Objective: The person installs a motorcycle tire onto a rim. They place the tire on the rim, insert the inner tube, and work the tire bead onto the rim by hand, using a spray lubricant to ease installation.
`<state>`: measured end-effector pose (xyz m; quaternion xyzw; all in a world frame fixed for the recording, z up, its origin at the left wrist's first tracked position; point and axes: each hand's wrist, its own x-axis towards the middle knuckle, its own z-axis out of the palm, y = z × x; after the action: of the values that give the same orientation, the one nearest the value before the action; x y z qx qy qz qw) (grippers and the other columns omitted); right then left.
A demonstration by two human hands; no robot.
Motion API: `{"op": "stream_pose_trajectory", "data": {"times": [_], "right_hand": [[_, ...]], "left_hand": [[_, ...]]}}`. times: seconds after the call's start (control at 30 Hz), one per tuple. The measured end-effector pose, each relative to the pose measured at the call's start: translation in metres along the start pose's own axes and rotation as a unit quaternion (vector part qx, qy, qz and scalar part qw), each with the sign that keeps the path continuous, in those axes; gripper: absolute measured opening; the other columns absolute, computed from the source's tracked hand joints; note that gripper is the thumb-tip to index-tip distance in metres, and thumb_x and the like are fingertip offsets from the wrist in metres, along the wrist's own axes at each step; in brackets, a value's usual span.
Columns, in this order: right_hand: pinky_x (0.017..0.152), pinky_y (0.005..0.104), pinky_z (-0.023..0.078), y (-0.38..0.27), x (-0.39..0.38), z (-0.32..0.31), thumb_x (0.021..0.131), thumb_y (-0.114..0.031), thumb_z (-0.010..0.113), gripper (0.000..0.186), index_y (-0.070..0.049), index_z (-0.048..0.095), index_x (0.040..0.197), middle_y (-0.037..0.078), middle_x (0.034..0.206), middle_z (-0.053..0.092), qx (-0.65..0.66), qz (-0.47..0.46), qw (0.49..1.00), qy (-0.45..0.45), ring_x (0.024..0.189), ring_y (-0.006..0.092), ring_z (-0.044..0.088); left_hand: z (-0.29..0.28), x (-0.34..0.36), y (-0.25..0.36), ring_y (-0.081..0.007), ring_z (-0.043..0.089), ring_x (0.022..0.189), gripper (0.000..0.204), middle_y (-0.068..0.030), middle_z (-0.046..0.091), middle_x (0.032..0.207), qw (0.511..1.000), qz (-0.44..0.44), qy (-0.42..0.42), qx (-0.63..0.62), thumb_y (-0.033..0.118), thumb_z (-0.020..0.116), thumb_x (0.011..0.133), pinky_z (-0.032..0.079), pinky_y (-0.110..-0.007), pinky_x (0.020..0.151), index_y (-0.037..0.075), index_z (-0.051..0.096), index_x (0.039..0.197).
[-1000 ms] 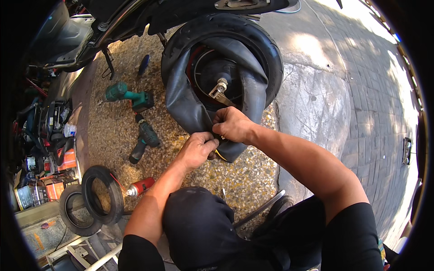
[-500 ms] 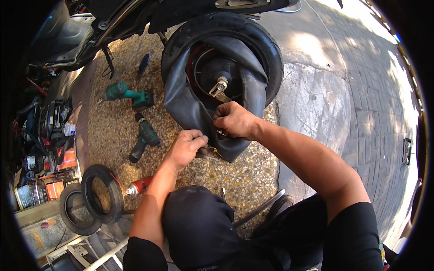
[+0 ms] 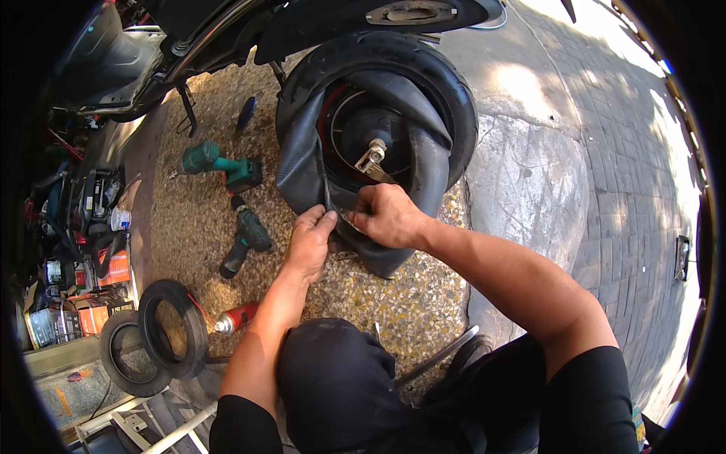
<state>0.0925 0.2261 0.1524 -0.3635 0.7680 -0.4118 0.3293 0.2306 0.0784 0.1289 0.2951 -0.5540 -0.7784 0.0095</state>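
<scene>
A limp black inner tube [image 3: 300, 160] drapes over a wheel that lies flat, its tyre [image 3: 459, 113] around the rim. In the wheel's middle shows a black hub [image 3: 363, 130] with an axle and a metal bracket [image 3: 373, 161]. My left hand [image 3: 308, 244] pinches the tube's near left edge between thumb and fingers. Close beside it, my right hand [image 3: 391, 217] is closed on the near inner part of the tube, just below the bracket. The right fingertips are partly hidden. Toward me the tube's slack sags into a point.
Left of the wheel lie a green power tool [image 3: 219, 165], a dark drill [image 3: 248, 236] and a blue-handled tool [image 3: 246, 113]. A red spray can [image 3: 240, 315] and two small tyres [image 3: 172, 329] are nearer. A scooter [image 3: 227, 45] stands beyond; a metal bar [image 3: 439, 356] lies by my leg.
My left hand has moved up and slightly left along the tube's edge to a new pinch. My right hand has shifted a little downward, still on the tube. The whole view has tilted slightly.
</scene>
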Motion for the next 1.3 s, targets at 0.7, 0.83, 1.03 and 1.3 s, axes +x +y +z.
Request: {"op": "stream_pose_trajectory", "data": {"times": [0.7, 0.83, 1.03, 1.3], "right_hand": [[0.080, 0.0402, 0.057, -0.015, 0.041, 0.001, 0.078, -0.016, 0.079, 0.022, -0.002, 0.076, 0.094, 0.019, 0.088, 0.075, 0.070, -0.140, 0.986, -0.050, 0.086, 0.0340, 0.073], [0.079, 0.0394, 0.056, -0.014, 0.038, 0.000, 0.078, -0.017, 0.081, 0.022, -0.002, 0.077, 0.094, 0.018, 0.085, 0.074, 0.060, -0.157, 0.982, -0.083, 0.084, 0.0311, 0.074], [0.078, 0.0400, 0.056, -0.008, 0.045, 0.011, 0.081, -0.016, 0.079, 0.017, -0.003, 0.077, 0.092, 0.018, 0.082, 0.074, 0.109, -0.117, 0.986, -0.052, 0.080, 0.0316, 0.073], [0.078, 0.0422, 0.057, -0.011, 0.048, 0.011, 0.082, -0.016, 0.077, 0.016, -0.002, 0.077, 0.090, 0.019, 0.083, 0.074, 0.085, -0.111, 0.990, 0.011, 0.083, 0.0353, 0.073]], "left_hand": [[-0.028, -0.015, 0.021, -0.0200, 0.068, 0.104, 0.035, -0.0097, 0.069, 0.115, 0.983, 0.034, -0.127, -0.125, 0.013, 0.054, 0.098, 0.055, -0.039, 0.096, -0.003, 0.059, 0.129], [-0.029, -0.011, 0.021, -0.0204, 0.068, 0.104, 0.038, -0.0100, 0.070, 0.116, 0.982, 0.032, -0.141, -0.120, 0.014, 0.054, 0.097, 0.054, -0.038, 0.097, -0.004, 0.059, 0.130], [-0.030, -0.006, 0.021, -0.0180, 0.067, 0.103, 0.040, -0.0092, 0.070, 0.114, 0.981, 0.029, -0.138, -0.130, 0.015, 0.055, 0.093, 0.053, -0.034, 0.096, -0.004, 0.061, 0.128], [-0.021, -0.008, 0.024, -0.0135, 0.066, 0.095, 0.032, -0.0054, 0.070, 0.103, 0.987, 0.025, -0.119, -0.104, 0.014, 0.055, 0.092, 0.052, -0.029, 0.089, -0.001, 0.065, 0.118]]}}
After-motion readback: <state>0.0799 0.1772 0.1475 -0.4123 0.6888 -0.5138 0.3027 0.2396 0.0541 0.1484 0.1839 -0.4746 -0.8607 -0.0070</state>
